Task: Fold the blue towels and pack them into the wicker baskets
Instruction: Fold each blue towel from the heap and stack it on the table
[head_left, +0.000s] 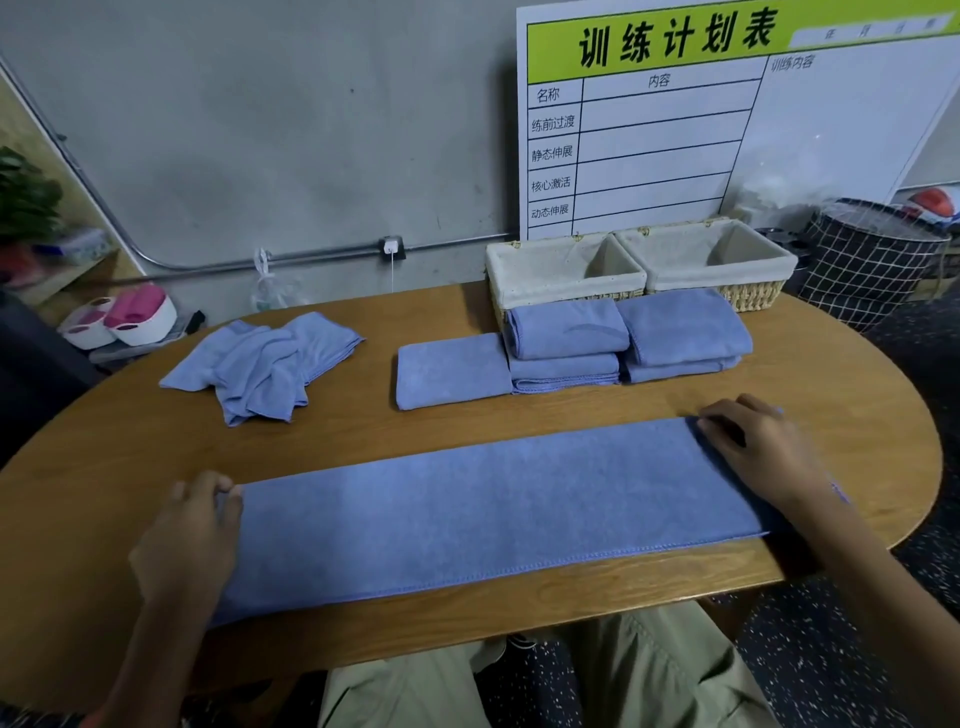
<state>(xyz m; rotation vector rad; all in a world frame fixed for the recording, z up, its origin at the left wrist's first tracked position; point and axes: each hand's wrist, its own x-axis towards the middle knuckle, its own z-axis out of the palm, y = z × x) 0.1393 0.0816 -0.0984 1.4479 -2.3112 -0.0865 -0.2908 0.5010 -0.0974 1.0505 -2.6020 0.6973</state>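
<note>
We hold a long folded blue towel flat on the wooden table, our left hand and right hand each pinching an end.

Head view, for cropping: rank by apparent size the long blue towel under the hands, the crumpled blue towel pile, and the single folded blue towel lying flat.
1. Long blue towel, though nearest the camera.
2. Crumpled blue towel pile.
3. Single folded blue towel.

the oval wooden tabletop carries a long folded towel near its front edge, a crumpled towel pile, folded towels, and two wicker baskets.
</note>
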